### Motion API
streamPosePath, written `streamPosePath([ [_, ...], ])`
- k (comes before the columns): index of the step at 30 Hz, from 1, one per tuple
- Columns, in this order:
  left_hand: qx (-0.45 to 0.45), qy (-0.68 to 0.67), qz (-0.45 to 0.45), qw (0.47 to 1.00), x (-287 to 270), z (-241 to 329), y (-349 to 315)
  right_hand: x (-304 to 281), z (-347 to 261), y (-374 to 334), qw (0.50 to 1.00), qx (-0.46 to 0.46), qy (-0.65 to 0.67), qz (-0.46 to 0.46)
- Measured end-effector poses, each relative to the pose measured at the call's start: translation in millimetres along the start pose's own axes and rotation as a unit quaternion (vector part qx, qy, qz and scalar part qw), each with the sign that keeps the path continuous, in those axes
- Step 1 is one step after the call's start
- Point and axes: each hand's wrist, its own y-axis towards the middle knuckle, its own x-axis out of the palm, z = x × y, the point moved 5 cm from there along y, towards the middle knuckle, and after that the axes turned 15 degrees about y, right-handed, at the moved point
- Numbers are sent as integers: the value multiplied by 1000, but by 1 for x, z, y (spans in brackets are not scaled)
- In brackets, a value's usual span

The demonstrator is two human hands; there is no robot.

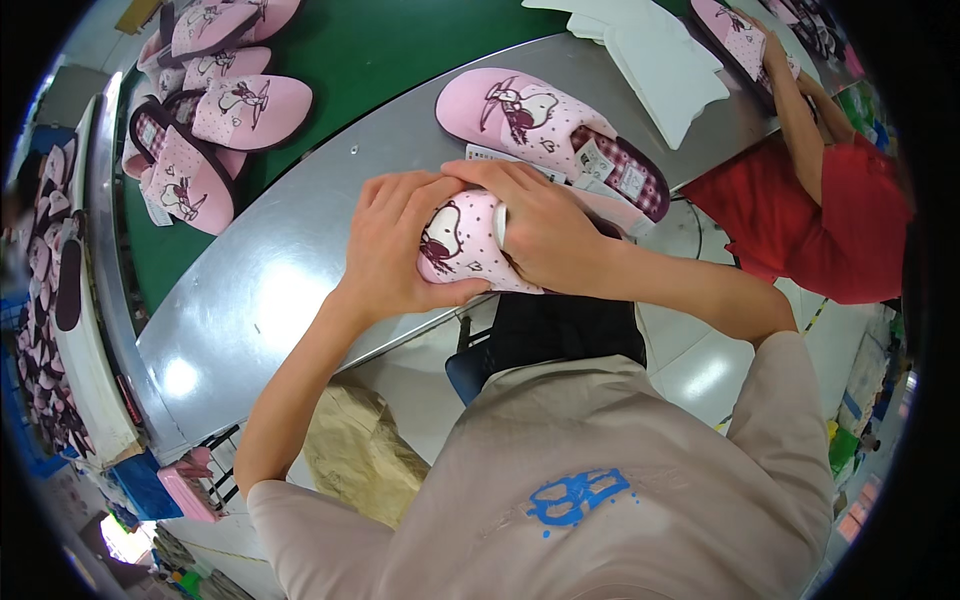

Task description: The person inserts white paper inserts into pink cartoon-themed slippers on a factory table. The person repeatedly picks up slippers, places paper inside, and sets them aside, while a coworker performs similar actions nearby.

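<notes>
Left hand (393, 238) pinching at nine o'clock, right hand (550, 232) curled at three, I seemingly steady this pink slipper (462, 240).

There are two bare hands, one left hand (385, 245) and one right hand (550, 225), one cartoon-printed pink slipper (462, 245) between them, one second slipper (535, 110) just beyond, at least five piled slippers (255, 110) at left, one red-clad co-worker (850, 230), one tan sack (360, 440), and white sheets (655, 65) too overlapped to count.
</notes>
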Motion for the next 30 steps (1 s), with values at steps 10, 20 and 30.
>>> streamPosePath([
  [10, -7, 7, -28, 1000, -5, -5, -1, -28, -19, -22, 994, 62, 67, 67],
  [20, -53, -26, 10, 998, 0, -2, -5, 2, -42, -37, 975, 116, 24, 188],
  [30, -117, 14, 105, 987, -13, -1, -11, 1, -43, -35, 977, -30, -3, 212],
])
